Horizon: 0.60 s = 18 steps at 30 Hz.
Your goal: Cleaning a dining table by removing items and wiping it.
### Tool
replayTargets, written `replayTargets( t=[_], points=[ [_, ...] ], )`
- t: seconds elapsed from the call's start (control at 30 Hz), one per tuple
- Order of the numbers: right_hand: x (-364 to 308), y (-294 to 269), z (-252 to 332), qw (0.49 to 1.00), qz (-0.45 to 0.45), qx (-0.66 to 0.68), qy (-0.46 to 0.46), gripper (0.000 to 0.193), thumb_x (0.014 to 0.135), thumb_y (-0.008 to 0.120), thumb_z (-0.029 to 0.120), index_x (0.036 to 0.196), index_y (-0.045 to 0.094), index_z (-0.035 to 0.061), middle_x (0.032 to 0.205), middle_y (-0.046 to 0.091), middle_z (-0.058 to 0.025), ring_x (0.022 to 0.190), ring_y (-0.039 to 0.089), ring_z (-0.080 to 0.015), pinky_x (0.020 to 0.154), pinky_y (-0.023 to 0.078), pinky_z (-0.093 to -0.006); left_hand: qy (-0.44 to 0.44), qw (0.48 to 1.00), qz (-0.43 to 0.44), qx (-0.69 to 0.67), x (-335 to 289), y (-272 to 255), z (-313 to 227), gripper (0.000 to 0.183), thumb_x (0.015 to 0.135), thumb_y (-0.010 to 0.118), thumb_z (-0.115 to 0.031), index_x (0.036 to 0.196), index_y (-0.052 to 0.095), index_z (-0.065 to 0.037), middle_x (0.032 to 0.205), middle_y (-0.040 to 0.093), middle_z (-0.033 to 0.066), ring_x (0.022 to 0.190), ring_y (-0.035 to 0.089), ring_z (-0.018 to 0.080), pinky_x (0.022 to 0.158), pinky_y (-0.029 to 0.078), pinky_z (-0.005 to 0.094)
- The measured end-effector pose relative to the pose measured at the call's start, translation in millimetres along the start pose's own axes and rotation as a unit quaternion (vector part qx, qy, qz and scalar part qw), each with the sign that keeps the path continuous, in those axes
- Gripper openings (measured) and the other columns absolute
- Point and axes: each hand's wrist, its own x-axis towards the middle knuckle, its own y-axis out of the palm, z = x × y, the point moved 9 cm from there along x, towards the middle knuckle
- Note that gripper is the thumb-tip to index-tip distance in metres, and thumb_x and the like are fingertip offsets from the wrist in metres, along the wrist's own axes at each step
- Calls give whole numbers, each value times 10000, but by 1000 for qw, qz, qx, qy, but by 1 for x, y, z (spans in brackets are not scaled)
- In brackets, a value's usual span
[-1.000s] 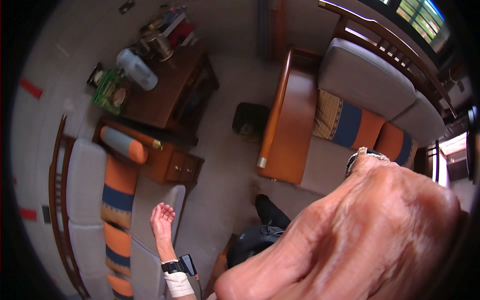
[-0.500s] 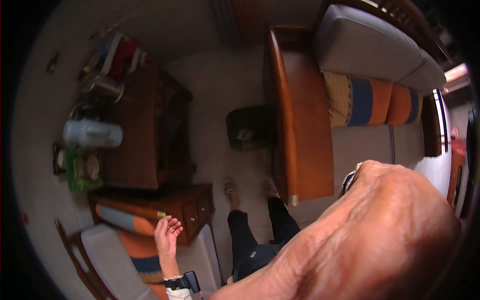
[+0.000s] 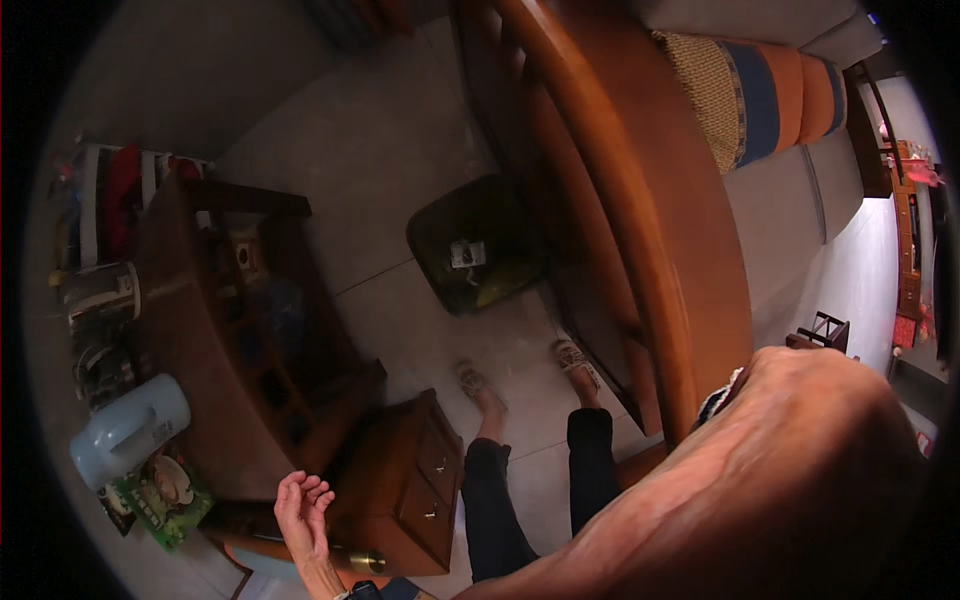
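My left hand [image 3: 303, 515] hangs at the lower left with loosely curled fingers and nothing in it; a black watch [image 3: 362, 591] shows at its wrist. Below it lies the wooden drawer cabinet [image 3: 400, 500], seemingly apart from the fingers. Very close to the camera, my right hand [image 3: 820, 420] and forearm fill the lower right. A beaded band [image 3: 718, 398] edges the wrist there. The right fingers are out of sight, so what they touch cannot be told. Past that arm runs the curved wooden sofa arm [image 3: 650, 200].
A dark bin [image 3: 430, 235] with a white packet [image 3: 467, 254] stands on the floor ahead of my feet. On the left, a brown cabinet [image 3: 200, 370] carries a light blue jug [image 3: 130, 428] and a green package [image 3: 172, 495]. Striped cushions [image 3: 765, 95] lie on the sofa.
The view has turned and shifted forward: the sofa arm and bin look larger, and the cabinet lies further left. My left hand sits lower and further left; my right arm stays raised.
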Motion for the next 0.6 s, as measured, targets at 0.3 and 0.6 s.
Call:
replayTargets(
  t=[0.3,0.6],
  points=[
    [16,1,-34,998,-33,43,-14,113,788,607,120,822,619,13,707,589,-129,648,598,-253,529,487,-315,-13,1000,17,-13,20,-6,-5,209,885,520,-166,1009,530,2,882,613,144,785,613,231,687,536,345],
    [30,13,-70,996,-13,88,1,115,797,595,123,830,617,15,702,588,-126,643,596,-252,527,483,-313,-22,999,10,-26,22,-10,0,195,874,527,-123,1007,527,20,887,611,169,794,618,254,703,538,362]
  ],
)
